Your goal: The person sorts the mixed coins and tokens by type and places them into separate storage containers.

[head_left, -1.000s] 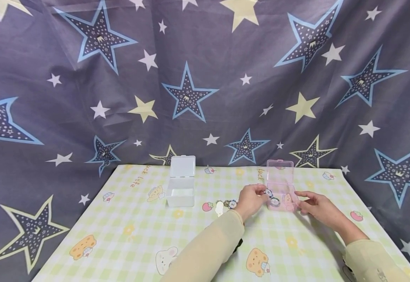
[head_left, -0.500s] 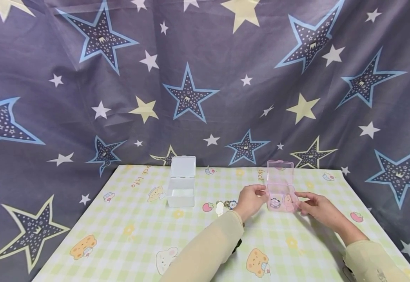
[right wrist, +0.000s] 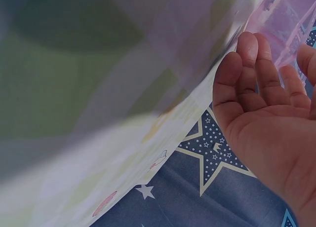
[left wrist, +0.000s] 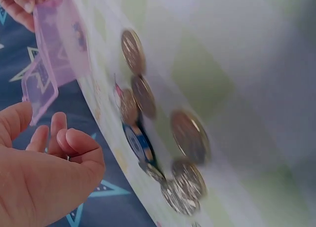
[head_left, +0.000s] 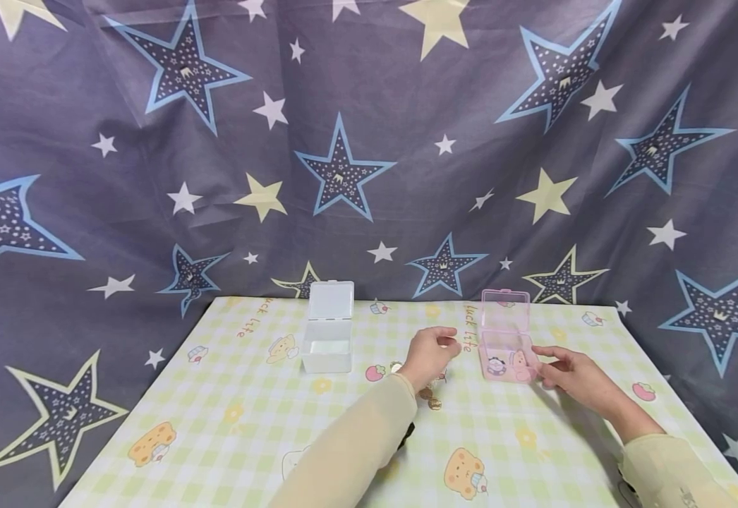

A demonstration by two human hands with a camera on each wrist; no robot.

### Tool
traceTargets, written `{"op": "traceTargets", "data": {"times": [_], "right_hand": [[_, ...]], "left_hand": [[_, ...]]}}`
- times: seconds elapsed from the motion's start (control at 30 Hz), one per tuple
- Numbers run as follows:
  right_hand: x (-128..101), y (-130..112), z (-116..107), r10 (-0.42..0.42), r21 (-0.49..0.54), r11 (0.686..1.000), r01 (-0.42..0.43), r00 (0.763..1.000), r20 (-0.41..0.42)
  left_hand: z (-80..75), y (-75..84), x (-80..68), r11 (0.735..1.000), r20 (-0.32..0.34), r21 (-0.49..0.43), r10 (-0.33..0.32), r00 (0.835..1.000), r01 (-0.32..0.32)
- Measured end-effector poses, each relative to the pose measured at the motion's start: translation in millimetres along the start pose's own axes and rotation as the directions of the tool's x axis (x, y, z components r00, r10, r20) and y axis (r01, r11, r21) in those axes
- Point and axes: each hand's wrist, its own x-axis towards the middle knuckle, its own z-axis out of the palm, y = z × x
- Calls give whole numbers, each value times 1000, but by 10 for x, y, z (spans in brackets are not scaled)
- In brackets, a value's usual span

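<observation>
Going left to right, a clear box [head_left: 327, 336] stands open toward the table's back edge. The left hand [head_left: 429, 355] has drawn back from the pink box [head_left: 504, 346] to hover over the loose coins [left wrist: 163, 138], fingers loosely curled and holding nothing, so 1 piece now lies inside that box. The right hand [head_left: 571, 374] steadies its right side, fingers relaxed.

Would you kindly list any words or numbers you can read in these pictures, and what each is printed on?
"Luck Life", orange letters on the checked tablecloth, far left edge.
"luck", same print, beside the pink box; the rest is hidden.
Coins: markings too blurred to read.
</observation>
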Motion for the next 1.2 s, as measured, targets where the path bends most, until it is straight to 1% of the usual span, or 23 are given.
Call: {"op": "traceTargets", "data": {"times": [0.07,0.13,0.2,0.3,0.43,0.5,0.6,0.73,0.83,0.9,1.03,1.2], "right_hand": [[-2,-5,3,2,-3,1000,-2,1000,-1],[-7,-12,7,8,-2,1000,-8,1000,1],[-12,-21,6,10,-1,1000,-10,1000,3],[-15,-14,1,7,0,1000,-7,1000,10],[-20,-14,-14,4,-1,1000,-4,1000,16],[-18,-17,-17,1,-3,1000,-1,1000,19],[-17,-26,-13,1,5,1000,-1,1000,18],[-20,-27,-11,-11,6,1000,11,1000,14],[-19,-11,-15,-15,6,1000,15,1000,12],[-18,-4,-10,-5,12,1000,5,1000,9],[-17,11,4,-7,14,1000,6,1000,12],[-14,-5,1,1,12,1000,-1,1000,6]], "left_hand": [[-65,-25,-4,1000,2,10,2,1000,-2],[-140,-44,0,999,7,40,8,1000,-8],[-231,-49,15,997,16,81,16,1000,-18],[-383,-39,54,983,29,177,42,999,-47],[-593,9,72,948,57,307,75,996,-89],[-682,13,56,923,84,372,73,994,-99],[-773,-28,2,882,145,459,42,988,-105],[-800,-140,-56,817,205,564,5,979,-122],[-760,-219,-63,779,212,613,-4,977,-130],[-725,-259,-64,767,208,629,-9,978,-127],[-668,-293,-65,752,200,647,-7,980,-127],[-642,-294,-80,755,190,643,2,982,-126]]}}
